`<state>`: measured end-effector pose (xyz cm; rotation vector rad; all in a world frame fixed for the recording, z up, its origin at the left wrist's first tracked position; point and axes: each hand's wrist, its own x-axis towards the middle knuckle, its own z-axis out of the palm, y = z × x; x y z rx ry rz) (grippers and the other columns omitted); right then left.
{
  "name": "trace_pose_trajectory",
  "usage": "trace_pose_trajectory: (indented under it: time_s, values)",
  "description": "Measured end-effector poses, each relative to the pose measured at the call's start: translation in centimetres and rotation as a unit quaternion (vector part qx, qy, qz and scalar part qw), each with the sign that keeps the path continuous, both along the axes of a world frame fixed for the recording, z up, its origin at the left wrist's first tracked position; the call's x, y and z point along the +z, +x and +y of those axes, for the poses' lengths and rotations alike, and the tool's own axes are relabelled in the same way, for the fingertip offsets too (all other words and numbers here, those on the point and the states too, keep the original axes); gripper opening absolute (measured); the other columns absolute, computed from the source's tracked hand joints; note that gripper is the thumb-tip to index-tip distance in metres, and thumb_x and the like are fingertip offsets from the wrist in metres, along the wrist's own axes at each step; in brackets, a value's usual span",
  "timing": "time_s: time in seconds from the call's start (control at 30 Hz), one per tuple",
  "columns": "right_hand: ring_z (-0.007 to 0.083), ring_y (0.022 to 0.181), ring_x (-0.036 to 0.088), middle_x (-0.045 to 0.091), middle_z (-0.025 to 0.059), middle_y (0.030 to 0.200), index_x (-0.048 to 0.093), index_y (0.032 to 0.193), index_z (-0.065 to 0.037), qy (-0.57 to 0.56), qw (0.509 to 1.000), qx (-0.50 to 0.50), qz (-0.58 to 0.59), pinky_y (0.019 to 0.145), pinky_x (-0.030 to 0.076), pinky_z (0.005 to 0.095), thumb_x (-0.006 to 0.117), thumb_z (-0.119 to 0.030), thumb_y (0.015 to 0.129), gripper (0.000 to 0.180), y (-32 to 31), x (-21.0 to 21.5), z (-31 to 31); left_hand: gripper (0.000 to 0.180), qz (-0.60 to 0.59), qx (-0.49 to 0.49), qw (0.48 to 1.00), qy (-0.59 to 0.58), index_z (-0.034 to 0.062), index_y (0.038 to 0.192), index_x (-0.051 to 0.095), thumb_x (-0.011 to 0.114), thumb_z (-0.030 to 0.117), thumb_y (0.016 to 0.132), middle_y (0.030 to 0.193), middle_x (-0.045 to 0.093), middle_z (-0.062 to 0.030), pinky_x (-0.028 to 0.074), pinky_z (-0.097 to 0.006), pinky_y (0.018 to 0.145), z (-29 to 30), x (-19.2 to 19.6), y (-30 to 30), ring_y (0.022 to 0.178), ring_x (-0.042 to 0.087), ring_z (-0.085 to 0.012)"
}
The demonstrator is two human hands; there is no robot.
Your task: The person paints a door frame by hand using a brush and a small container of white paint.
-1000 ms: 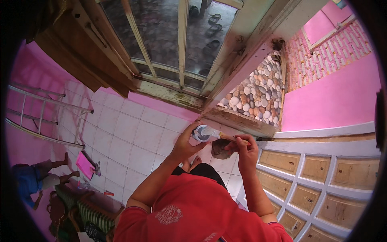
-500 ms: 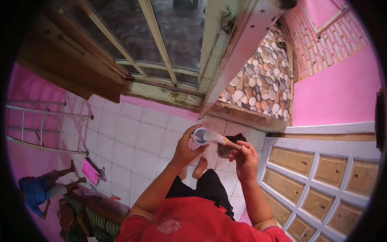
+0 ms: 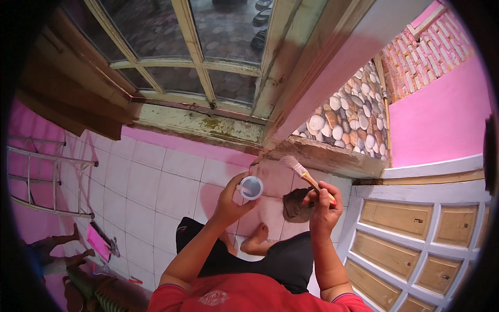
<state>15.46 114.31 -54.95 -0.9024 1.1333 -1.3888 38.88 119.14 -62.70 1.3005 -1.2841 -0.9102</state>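
My left hand [image 3: 227, 203] is closed around a small white cup [image 3: 252, 188] with some greyish liquid inside. A paintbrush [image 3: 307, 178] with a wooden handle is gripped in my right hand [image 3: 325, 210]. Its pale-coated bristles point up and left, apart from the cup and close to the foot of the pale door-frame post [image 3: 312, 88]. Under the right hand, a dark crumpled cloth [image 3: 296, 208] lies on the tiles; part of it is hidden behind the hand.
A glazed window frame [image 3: 200, 67] and its worn sill [image 3: 208, 125] stand ahead. To the right is a panelled white-and-brown door [image 3: 395, 247]. A metal ladder [image 3: 49, 179] stands left, above a pink tray [image 3: 99, 242] and another person's legs [image 3: 62, 249].
The brush has left the cup and moved right and upward toward the post. My body has lowered, with the knees now bent wide. The other person has shifted toward the left rim.
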Motion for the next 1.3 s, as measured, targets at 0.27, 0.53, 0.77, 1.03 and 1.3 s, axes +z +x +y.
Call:
trace_pose_trajectory:
  time_s: [0.27, 0.53, 0.77, 1.03, 1.3]
  values:
    - [0.0239, 0.074, 0.075, 0.073, 0.015, 0.088, 0.065, 0.114, 0.002, -0.351, 0.898, -0.002, 0.266, 0.066, 0.06, 0.0341, 0.066, -0.008, 0.1, 0.018, -0.4, -9.8, -1.7, 0.079, -0.009, -0.061, 0.997, -0.047, 0.0016, 0.145, 0.047, 0.088, 0.005, 0.078, 0.142, 0.059, -0.0149, 0.047, -0.04, 0.109, 0.7, -12.5, 1.4, 0.129, 0.059, -0.0254]
    - [0.0248, 0.067, 0.072, 0.073, 0.0113, 0.082, 0.07, 0.11, -0.005, -0.46, 0.759, -0.052, 0.459, 0.06, 0.056, 0.0325, 0.078, -0.004, 0.087, 0.025, 2.0, -11.1, -2.9, 0.077, 0.049, -0.08, 0.995, -0.035, 0.0043, 0.142, 0.049, 0.09, 0.009, 0.078, 0.142, 0.059, -0.0147, 0.048, -0.04, 0.108, 3.0, -19.5, 0.3, 0.13, 0.059, -0.0268]
    - [0.023, 0.062, 0.068, 0.07, 0.0125, 0.076, 0.073, 0.101, -0.004, -0.485, 0.667, -0.114, 0.555, 0.058, 0.051, 0.0318, 0.077, -0.006, 0.091, 0.011, 5.0, -6.3, -4.6, 0.075, 0.095, -0.102, 0.989, -0.048, 0.0049, 0.142, 0.05, 0.089, 0.01, 0.078, 0.139, 0.061, -0.0124, 0.05, -0.038, 0.104, 4.9, -22.5, 0.6, 0.125, 0.062, -0.0243]
    - [0.0218, 0.055, 0.063, 0.067, 0.0096, 0.07, 0.072, 0.095, -0.003, -0.488, 0.636, -0.09, 0.591, 0.052, 0.047, 0.0314, 0.079, -0.008, 0.089, 0.011, 5.3, -5.8, -2.2, 0.07, 0.019, -0.074, 0.997, -0.035, 0.0017, 0.14, 0.052, 0.088, 0.012, 0.081, 0.124, 0.067, -0.0117, 0.056, -0.035, 0.097, 5.0, -25.1, 2.3, 0.113, 0.068, -0.0207]
    - [0.0209, 0.053, 0.061, 0.068, 0.0101, 0.071, 0.074, 0.101, -0.003, -0.52, 0.615, -0.146, 0.574, 0.051, 0.047, 0.0316, 0.077, -0.009, 0.091, 0.012, 5.5, -4.2, -4.2, 0.068, 0.052, -0.048, 0.997, 0.009, 0.0009, 0.136, 0.054, 0.089, 0.015, 0.079, 0.12, 0.068, -0.0116, 0.057, -0.033, 0.088, 5.2, -28.9, 3.4, 0.104, 0.07, -0.0212]
